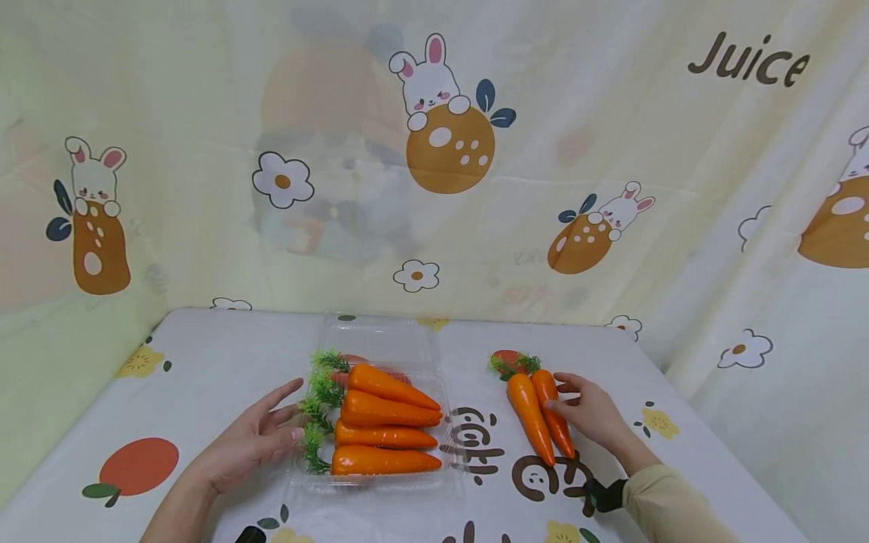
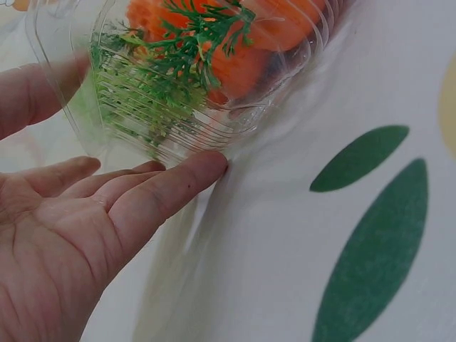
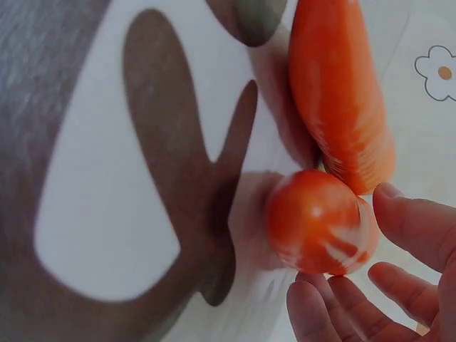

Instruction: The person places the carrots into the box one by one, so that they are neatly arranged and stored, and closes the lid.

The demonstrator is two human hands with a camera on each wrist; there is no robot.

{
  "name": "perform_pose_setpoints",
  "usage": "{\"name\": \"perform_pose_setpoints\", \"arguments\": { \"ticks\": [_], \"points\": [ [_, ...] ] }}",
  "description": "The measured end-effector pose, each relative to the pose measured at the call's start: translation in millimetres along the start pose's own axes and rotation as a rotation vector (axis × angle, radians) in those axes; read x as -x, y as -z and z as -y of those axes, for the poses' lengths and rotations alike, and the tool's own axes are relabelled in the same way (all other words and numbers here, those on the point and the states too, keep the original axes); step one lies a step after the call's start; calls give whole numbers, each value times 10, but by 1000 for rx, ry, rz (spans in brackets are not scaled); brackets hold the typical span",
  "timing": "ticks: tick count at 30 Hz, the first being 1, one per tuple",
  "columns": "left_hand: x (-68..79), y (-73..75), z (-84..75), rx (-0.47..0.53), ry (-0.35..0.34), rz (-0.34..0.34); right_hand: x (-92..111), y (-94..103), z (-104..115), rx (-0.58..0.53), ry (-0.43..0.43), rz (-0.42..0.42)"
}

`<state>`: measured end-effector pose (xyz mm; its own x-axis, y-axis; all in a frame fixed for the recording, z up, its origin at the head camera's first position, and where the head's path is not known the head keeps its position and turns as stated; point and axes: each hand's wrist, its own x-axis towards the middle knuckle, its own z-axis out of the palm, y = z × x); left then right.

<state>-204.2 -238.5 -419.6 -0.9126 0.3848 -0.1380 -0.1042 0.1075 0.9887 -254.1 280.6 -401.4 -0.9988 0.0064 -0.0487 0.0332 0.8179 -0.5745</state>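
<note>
A clear plastic box with its lid folded back holds several orange carrots, lying side by side with their green leafy tops to the left. My left hand is at the box's left end; in the left wrist view its extended fingers touch the clear wall beside the greens. Two more carrots lie together on the cloth to the right. Next to the right-hand carrot is my right hand, thumb and fingers spread loosely about its side. The right wrist view shows the carrot tip between them, without a clear grip.
The opened lid lies flat behind the box. A white printed cloth covers the table, and a patterned curtain hangs behind it. A black strap piece shows at the right wrist.
</note>
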Motion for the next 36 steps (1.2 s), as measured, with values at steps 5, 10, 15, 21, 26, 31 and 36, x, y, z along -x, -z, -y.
{"name": "perform_pose_setpoints", "arguments": {
  "ticks": [5, 10, 15, 21, 26, 31, 36],
  "points": [
    [0, -1, -6, 1, -5, 2, 6, -29, 34, 18, -13, 10],
    [-1, 1, -2, 4, -8, 0, -13, -45, 40, 39, -22, 6],
    [-5, 0, -1, -2, -6, -5, -32, -50, 34, 39, -41, 8],
    [-1, 1, -2, 1, -8, -1, -30, -26, 56, 31, -49, 12],
    [1, -1, -5, 1, -8, -1, -24, 22, 58, 39, -33, 0],
    [0, -2, -5, -4, -3, -2, -27, 74, 47, 49, -31, -6],
    [3, 2, 3, -9, -1, -2, -22, 123, 72, 47, -44, -14]
  ]
}}
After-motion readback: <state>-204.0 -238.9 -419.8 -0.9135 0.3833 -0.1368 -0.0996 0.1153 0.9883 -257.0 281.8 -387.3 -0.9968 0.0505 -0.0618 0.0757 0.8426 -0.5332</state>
